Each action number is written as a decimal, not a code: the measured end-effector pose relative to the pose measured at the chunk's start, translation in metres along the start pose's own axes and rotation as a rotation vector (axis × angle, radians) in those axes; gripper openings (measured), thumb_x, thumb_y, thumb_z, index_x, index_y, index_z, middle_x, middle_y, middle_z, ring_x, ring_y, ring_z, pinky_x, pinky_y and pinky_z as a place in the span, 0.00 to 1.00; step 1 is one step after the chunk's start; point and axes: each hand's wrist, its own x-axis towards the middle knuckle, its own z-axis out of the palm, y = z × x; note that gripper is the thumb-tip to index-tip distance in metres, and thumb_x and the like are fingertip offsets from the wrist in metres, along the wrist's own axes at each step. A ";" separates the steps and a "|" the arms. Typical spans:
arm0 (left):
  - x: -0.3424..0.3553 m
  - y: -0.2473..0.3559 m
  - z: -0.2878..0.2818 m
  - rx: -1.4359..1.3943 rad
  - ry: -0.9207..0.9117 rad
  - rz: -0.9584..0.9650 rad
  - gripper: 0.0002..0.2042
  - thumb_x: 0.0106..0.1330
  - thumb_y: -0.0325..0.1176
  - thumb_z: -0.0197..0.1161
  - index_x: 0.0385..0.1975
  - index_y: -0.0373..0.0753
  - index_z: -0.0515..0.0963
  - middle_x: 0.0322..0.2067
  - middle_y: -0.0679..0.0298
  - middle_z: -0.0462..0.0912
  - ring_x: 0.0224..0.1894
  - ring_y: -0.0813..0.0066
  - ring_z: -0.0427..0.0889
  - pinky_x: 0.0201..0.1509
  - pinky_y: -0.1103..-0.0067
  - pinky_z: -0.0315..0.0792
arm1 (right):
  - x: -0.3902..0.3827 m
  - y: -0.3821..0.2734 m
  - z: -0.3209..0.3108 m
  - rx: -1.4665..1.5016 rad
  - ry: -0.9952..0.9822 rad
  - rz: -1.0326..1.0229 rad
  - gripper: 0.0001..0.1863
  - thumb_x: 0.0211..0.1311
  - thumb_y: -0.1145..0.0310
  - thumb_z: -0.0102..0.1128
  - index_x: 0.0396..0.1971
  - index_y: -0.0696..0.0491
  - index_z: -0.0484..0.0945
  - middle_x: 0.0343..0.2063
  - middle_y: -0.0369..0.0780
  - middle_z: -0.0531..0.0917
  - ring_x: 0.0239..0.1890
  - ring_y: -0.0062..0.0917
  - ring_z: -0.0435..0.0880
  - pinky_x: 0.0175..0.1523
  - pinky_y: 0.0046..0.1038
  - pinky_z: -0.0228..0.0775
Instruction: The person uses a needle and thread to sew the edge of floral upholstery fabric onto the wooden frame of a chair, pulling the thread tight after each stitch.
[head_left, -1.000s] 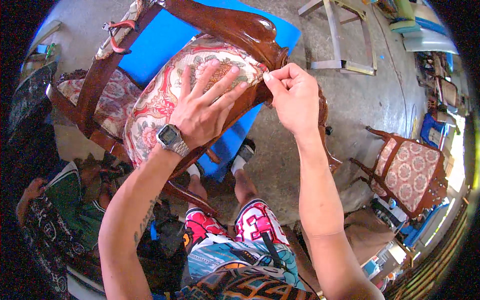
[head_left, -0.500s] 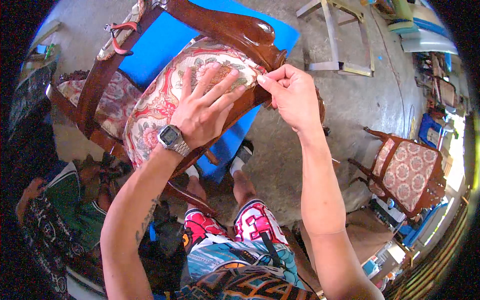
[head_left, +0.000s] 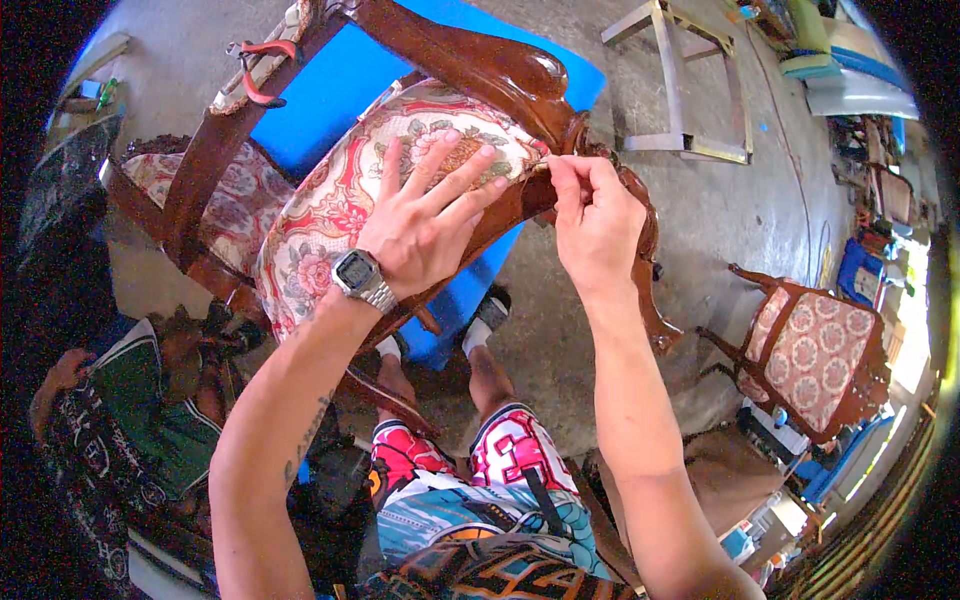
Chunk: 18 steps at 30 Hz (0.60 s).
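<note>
A carved brown wooden chair [head_left: 470, 62] lies tipped in front of me, its seat covered in cream-and-red floral upholstery fabric [head_left: 325, 215]. Flat on that fabric rests my left hand [head_left: 425, 225], fingers spread, with a metal watch on the wrist. My right hand [head_left: 600, 215] is closed in a pinch at the seat's right corner, where the fabric edge meets the wooden rail. The fingertips seem to grip that edge; the exact bit between them is small and partly hidden. Red-handled pliers [head_left: 268, 75] hang over the chair's frame at upper left.
Beneath the chair is a blue surface [head_left: 450, 310]. Another floral chair [head_left: 815, 345] lies at right, and a bare metal-looking stand [head_left: 680, 95] is at upper right. A person in a green shirt [head_left: 150, 410] is close by on my left.
My right hand has turned and drawn slightly right at the corner, still pinching. My left hand stays flat on the seat. The whole view has shifted a little.
</note>
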 end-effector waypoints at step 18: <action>0.002 -0.006 0.001 -0.127 0.031 -0.062 0.14 0.61 0.32 0.59 0.48 0.53 0.79 0.58 0.70 0.73 0.65 0.62 0.65 0.68 0.50 0.48 | 0.016 -0.006 -0.002 0.075 -0.205 0.104 0.10 0.58 0.67 0.66 0.27 0.58 0.76 0.19 0.35 0.80 0.21 0.14 0.74 0.25 0.21 0.67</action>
